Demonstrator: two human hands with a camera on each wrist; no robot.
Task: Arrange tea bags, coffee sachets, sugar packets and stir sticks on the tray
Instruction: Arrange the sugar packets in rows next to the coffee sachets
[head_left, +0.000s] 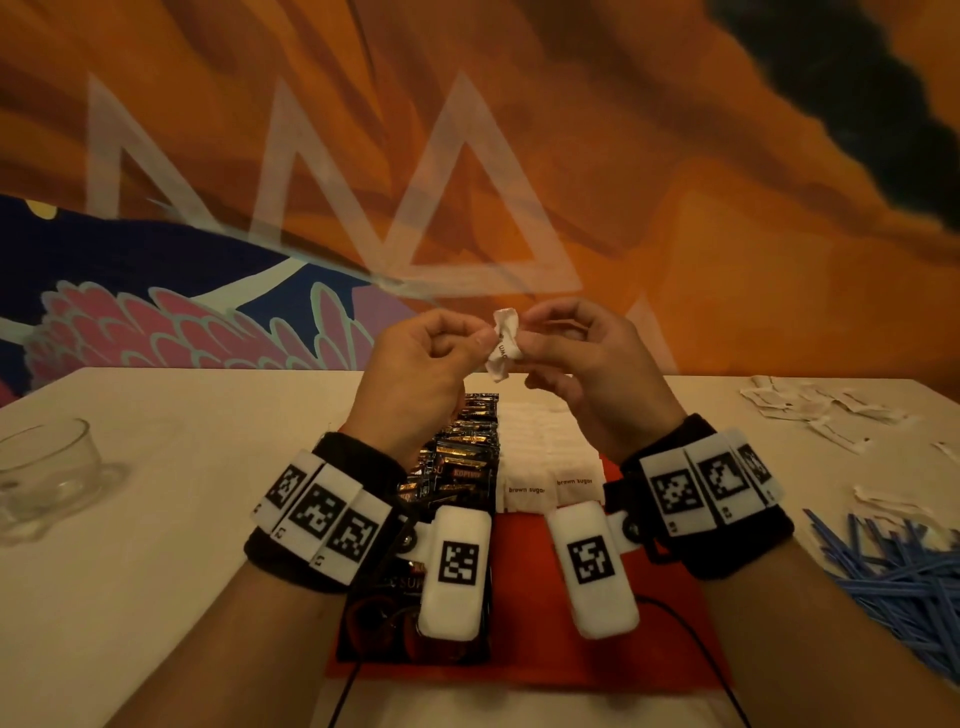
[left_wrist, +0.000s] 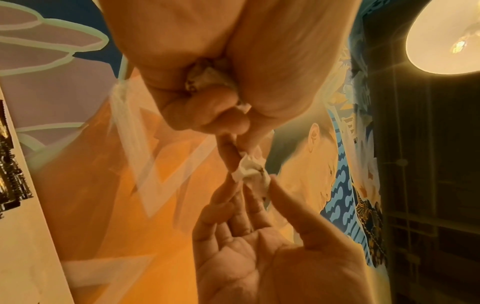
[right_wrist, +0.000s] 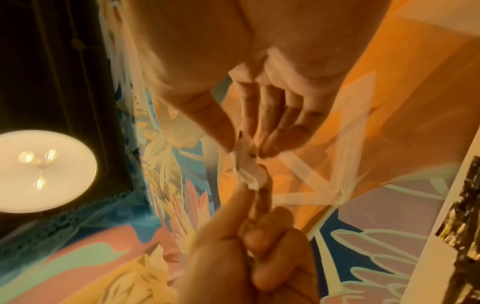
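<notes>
White crumpled paper: a sugar packet (head_left: 503, 340) was pinched between my left hand (head_left: 415, 374) and right hand (head_left: 597, 374), thumb and forefinger on each side, held in the air above the far end of the tray (head_left: 524, 597). The left wrist view showed more paper balled in the left palm; what it was I couldn't tell. The packet looked creased and twisted, part of its print showing.

Progress, judged: roughly half. On the red tray, a coffee sachet column (head_left: 462, 457) and beside it a sugar packet column (head_left: 545, 462) were laid. Left over: loose packets (head_left: 826, 410) far right on the table, and blue stir sticks (head_left: 898, 577) piled off the tray. No tea bags identified. Glass cup (head_left: 47, 478) at left.
</notes>
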